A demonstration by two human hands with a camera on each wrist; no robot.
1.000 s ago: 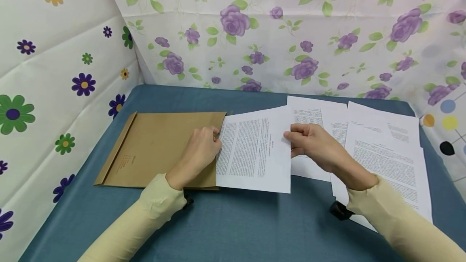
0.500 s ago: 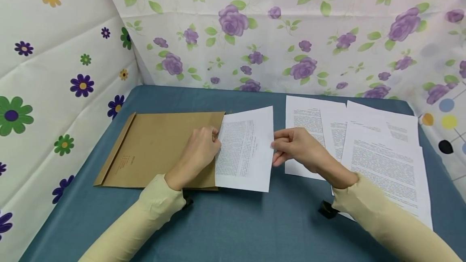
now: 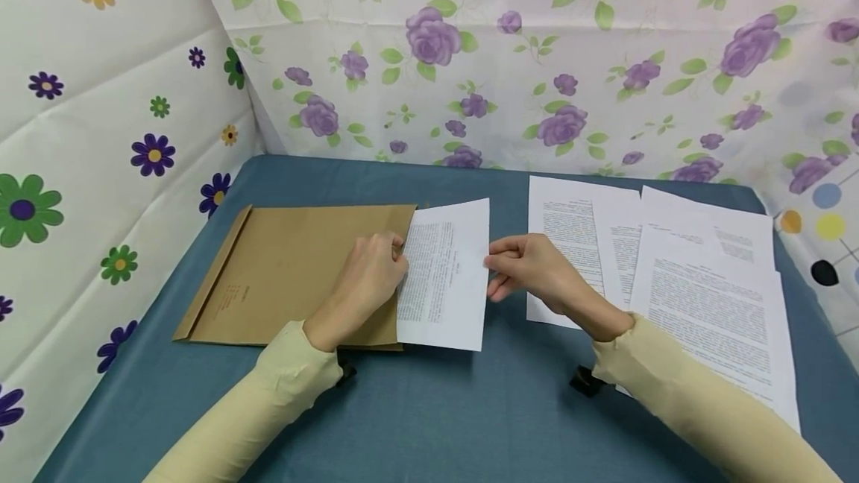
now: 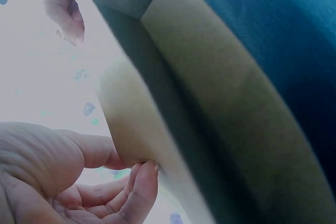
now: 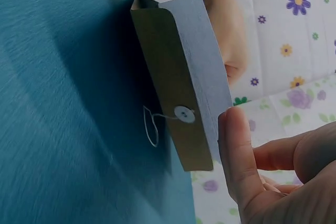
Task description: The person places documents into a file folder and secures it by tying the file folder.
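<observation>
A brown string-and-button envelope [image 3: 295, 267] lies on the table. My left hand [image 3: 369, 267] pinches the upper layer at its open right side; in the left wrist view the thumb and fingertips hold that edge, and the mouth [image 4: 178, 93] gapes. A printed sheet of paper [image 3: 443, 274] sticks partly out of the mouth, its left part hidden inside. My right hand [image 3: 530, 270] pinches the sheet's right edge between thumb and fingers. In the right wrist view, a white button [image 5: 184, 114] with a loop of string [image 5: 150, 132] shows on the envelope's flap.
Several printed sheets [image 3: 711, 304] lie overlapping on the right of the blue-covered table [image 3: 470, 423], partly under my right forearm. Flowered cloth [image 3: 496, 65] stands behind and at the left of the table.
My right hand has moved left with the printed sheet, and less of the sheet now shows outside the envelope. My left hand stays on the envelope's edge.
</observation>
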